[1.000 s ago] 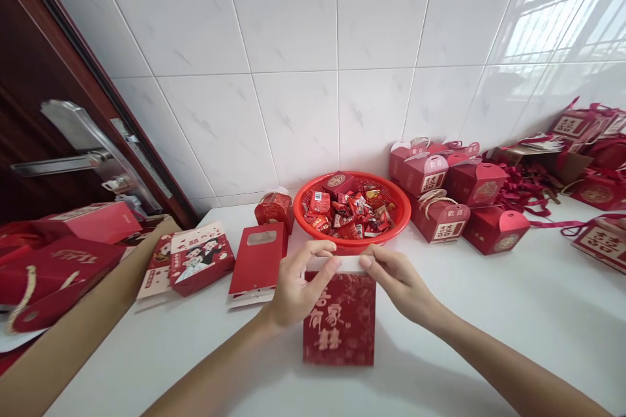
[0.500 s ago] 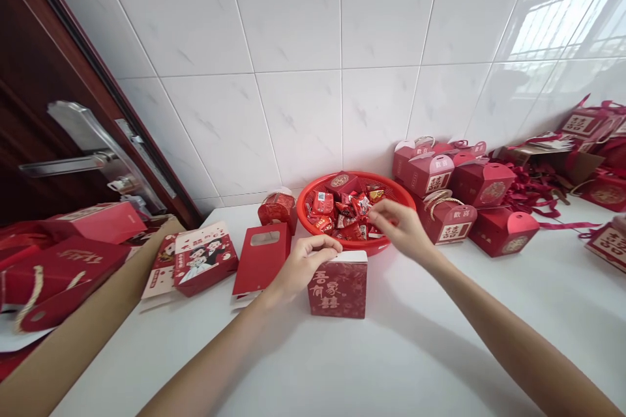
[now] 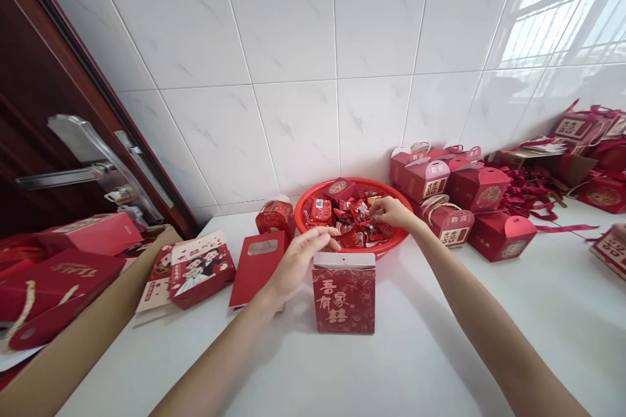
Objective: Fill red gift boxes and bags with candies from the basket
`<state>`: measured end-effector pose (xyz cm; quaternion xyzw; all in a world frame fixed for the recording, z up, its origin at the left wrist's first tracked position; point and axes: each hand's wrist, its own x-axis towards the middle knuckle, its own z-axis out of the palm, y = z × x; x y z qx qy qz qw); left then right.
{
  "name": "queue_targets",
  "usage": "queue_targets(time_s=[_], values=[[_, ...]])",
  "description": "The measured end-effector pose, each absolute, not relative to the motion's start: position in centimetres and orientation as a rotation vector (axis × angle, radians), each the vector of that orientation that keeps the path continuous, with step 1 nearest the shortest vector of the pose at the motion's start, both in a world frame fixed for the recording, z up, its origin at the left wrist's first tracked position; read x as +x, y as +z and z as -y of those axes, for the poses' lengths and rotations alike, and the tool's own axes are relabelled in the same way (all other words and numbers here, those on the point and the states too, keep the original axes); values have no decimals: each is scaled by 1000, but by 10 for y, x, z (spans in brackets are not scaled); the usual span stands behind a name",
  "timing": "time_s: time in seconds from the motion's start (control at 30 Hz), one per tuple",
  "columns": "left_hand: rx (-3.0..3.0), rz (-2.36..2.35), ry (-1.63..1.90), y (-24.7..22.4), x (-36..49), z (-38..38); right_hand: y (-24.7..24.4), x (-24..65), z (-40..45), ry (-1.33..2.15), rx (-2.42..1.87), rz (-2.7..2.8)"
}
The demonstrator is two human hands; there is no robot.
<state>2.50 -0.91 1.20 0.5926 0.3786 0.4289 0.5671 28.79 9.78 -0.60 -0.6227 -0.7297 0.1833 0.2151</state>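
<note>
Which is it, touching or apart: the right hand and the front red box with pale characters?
Apart: the head view shows the basket rim between the right hand and the red box.

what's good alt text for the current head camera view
The right hand is among wrapped sweets in a red basket, with the left hand beside the top of a lettered red box on a white table. Other boxes lie to both sides.
</note>
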Motion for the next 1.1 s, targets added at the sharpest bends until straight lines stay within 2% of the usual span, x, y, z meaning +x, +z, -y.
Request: queue_targets(time_s=[0.2, 0.4, 0.53, 0.63, 0.87, 1.1], values=[[1459, -874, 1114, 19, 29, -40, -8, 293, -97, 1023, -1104, 1429], [1638, -973, 973, 5, 73, -91, -8, 276, -94, 1064, -932, 1173], [1754, -981, 706, -9, 88, -104, -11, 275, -94, 1007, -890, 1181], [1926, -951, 662, -14, 90, -106, -12, 277, -94, 1037, -849, 1207], [1793, -945, 974, -15, 89, -104, -8, 279, -91, 1093, -846, 1085], [1565, -748, 1304, -18, 85, -106, -4, 279, -88, 1266, -773, 1092]])
